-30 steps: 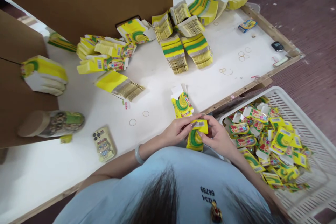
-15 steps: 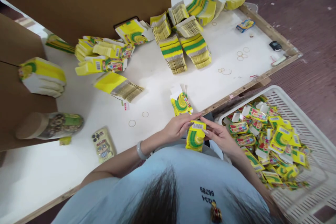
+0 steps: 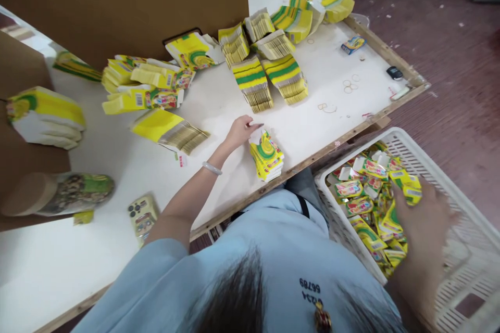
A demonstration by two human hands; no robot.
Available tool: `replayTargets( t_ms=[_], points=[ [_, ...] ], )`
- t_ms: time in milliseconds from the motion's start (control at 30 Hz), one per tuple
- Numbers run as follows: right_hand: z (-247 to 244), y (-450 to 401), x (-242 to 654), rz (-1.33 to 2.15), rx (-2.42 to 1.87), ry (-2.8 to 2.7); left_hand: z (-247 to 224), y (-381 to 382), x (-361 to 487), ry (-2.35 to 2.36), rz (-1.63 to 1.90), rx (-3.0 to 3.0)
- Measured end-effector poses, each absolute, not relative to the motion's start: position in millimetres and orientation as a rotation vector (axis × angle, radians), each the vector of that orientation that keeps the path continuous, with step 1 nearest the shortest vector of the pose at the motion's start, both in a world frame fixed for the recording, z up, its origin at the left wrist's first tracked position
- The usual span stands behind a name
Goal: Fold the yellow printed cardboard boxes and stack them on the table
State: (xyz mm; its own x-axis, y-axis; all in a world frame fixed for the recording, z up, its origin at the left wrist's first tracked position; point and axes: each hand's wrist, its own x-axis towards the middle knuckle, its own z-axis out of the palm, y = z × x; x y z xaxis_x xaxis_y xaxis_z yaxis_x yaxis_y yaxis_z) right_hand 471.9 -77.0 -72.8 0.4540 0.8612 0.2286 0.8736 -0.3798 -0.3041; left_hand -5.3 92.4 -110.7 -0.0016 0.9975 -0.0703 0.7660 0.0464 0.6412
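My left hand is at the far end of a small stack of flattened yellow-and-green cartons near the table's front edge. Its thumb and finger are closed at the white flaps of the uppermost carton. To the right, my right hand is over a white plastic basket, smeared by motion. Small folded yellow cartons with green swirls and red printing fill much of the basket. Whether that hand holds anything is not clear.
Banded bundles of flat cartons lie at the back of the white table, beside a brown cardboard panel. At left are a lidded jar and a phone. A small blue box and rubber bands lie at right.
The carton held between both hands is no longer there. My left hand has moved forward to the carton stack, and my right hand has swung right over the basket. The view has shifted slightly.
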Motion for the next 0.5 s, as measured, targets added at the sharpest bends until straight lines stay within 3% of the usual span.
replayTargets(
  t_ms=[167, 267, 500],
  points=[
    [-70, -26, 351, 0.275, -1.631, -1.723, -69, 64, 5, 1.621, 0.938, 2.143],
    [-73, -3, 277, 0.371, -1.228, -1.805, -39, 32, 28, 1.472, 1.049, 2.040],
    [-82, -11, 231, 0.509, -1.052, -1.740, -22, -17, 55, 1.283, 1.229, 1.756]
  ],
)
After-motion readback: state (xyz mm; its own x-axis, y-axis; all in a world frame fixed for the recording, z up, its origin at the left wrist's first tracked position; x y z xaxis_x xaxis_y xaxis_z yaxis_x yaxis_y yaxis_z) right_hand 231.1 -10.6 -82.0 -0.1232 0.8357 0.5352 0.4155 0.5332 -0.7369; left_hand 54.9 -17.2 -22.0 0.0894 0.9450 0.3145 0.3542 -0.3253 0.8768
